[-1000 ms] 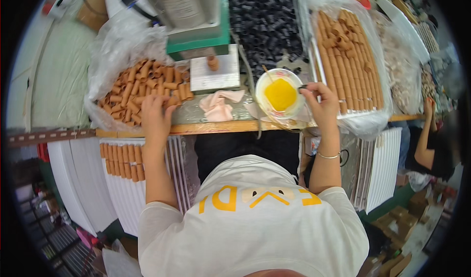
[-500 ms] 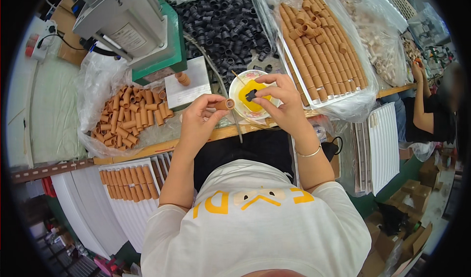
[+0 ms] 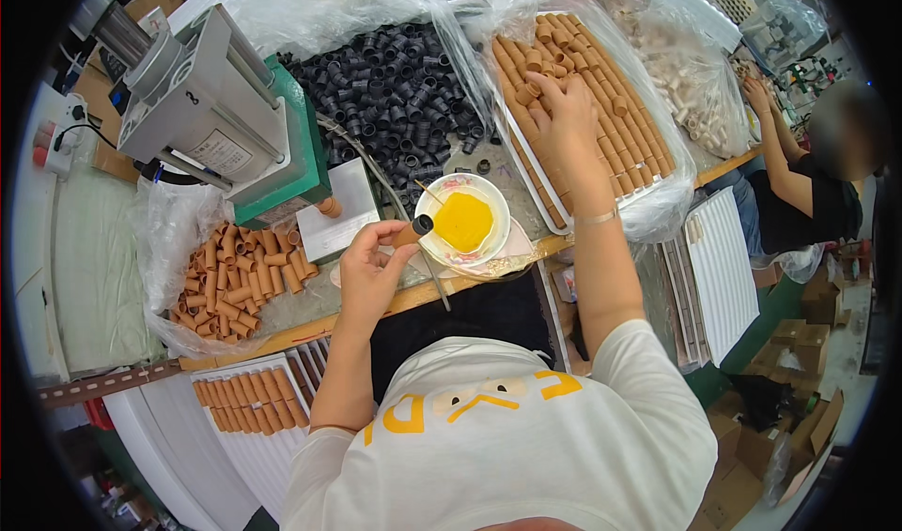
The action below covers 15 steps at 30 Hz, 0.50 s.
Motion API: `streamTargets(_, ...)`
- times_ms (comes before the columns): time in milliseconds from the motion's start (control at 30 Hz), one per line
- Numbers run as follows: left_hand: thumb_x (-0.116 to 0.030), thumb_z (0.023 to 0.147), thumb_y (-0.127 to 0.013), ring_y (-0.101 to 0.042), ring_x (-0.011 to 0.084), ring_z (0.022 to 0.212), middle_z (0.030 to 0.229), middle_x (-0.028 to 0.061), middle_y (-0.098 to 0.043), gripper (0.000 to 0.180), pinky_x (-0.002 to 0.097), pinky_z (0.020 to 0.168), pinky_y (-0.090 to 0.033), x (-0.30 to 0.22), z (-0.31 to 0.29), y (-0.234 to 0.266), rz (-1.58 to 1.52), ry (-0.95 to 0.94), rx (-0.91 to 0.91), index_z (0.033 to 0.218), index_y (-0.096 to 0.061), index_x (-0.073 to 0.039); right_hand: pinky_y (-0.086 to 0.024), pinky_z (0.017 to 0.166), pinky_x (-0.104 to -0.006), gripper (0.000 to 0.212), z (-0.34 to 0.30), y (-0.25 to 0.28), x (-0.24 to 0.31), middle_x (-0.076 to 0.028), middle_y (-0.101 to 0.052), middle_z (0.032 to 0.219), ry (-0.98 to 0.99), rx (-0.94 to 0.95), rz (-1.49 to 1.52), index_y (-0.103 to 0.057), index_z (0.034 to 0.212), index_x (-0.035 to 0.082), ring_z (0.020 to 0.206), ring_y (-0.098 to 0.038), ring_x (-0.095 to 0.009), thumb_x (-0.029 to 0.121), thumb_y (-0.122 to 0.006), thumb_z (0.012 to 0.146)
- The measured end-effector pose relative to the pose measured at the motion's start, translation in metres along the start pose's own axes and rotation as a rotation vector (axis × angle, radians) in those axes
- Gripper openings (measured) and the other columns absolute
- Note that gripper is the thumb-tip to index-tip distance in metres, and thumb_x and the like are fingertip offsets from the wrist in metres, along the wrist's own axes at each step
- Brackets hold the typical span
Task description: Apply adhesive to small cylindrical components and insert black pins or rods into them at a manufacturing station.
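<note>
A brown tube with a black plastic insert in its end is pinched between the fingers of my left hand. Just right of it stands a round bowl of yellow paste, a thin stick leaning on its rim. My right hand reaches over the white tray of brown tubes. Its thumb and forefinger close around a short brown cap among loose ones lying on top of the rows; the fingers partly hide it.
At left a green and grey press has a brown piece under it. Piles of brown tubes and black inserts cover the bench. A bag of pale pieces lies at right, where another person works.
My right hand has left the bowl and moved up and right to the tray. The black insert it held is now in the end of the tube in my left hand.
</note>
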State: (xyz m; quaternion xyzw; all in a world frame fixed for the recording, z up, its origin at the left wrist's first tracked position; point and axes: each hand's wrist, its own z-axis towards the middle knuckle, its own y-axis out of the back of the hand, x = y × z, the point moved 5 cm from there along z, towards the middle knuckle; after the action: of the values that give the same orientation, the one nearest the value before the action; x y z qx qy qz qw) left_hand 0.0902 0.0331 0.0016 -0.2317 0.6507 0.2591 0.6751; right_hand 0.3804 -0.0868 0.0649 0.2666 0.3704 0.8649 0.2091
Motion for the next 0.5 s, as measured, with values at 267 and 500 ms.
streamTargets(267, -0.003, 0.085, -0.071, -0.059, 0.006, 0.082, 0.099, 0.0033, -0.064, 0.028, 0.0179, 0.066, -0.048, 0.003, -0.003, 0.019, 0.015, 0.006, -0.079, 0.112, -0.064, -0.001, -0.047, 0.072, -0.0384, 0.028, 0.029, -0.037, -0.022, -0.007, -0.059, 0.084, 0.218, 0.13, -0.304, -0.072, 0.1, 0.017, 0.087, -0.06, -0.025, 0.012, -0.074, 0.073)
streamTargets(500, -0.004, 0.09, -0.066, -0.059, 0.0059, 0.084, 0.098, 0.004, -0.065, 0.027, 0.0188, 0.073, -0.049, 0.002, -0.007, 0.025, -0.117, 0.042, -0.045, 0.115, -0.06, 0.003, -0.048, 0.057, -0.0231, 0.019, -0.063, -0.022, 0.077, -0.005, -0.067, 0.077, -0.298, 0.486, 1.108, -0.055, 0.103, 0.003, 0.069, -0.063, -0.01, 0.009, -0.065, 0.087)
